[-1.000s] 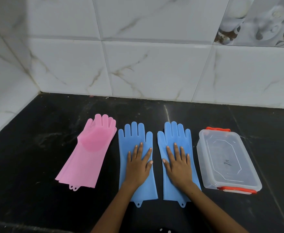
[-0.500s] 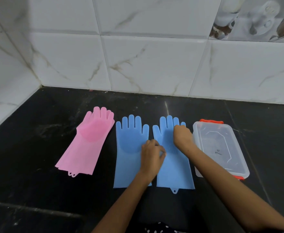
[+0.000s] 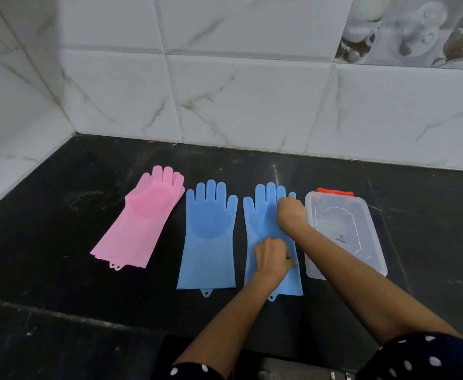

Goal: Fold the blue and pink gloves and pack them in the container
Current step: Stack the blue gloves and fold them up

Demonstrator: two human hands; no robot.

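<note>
Black counter (image 3: 60, 270), right blue glove (image 3: 263, 226) lengthwise, fingers toward wall, both hands' (image 3: 273, 256) grip pinching it

A black stone tabletop (image 3: 60, 270), faintly veined with white, is running back to a white marble-tiled wall. Lying flat on it in a row, fingers pointing toward the wall, are a pink glove pair (image 3: 142, 218) stacked and tilted at the far left, a blue glove (image 3: 208, 237) beside it, and a second blue glove (image 3: 263, 215). A clear lidded container (image 3: 362, 215) with orange clips is sitting just right of that.
</note>
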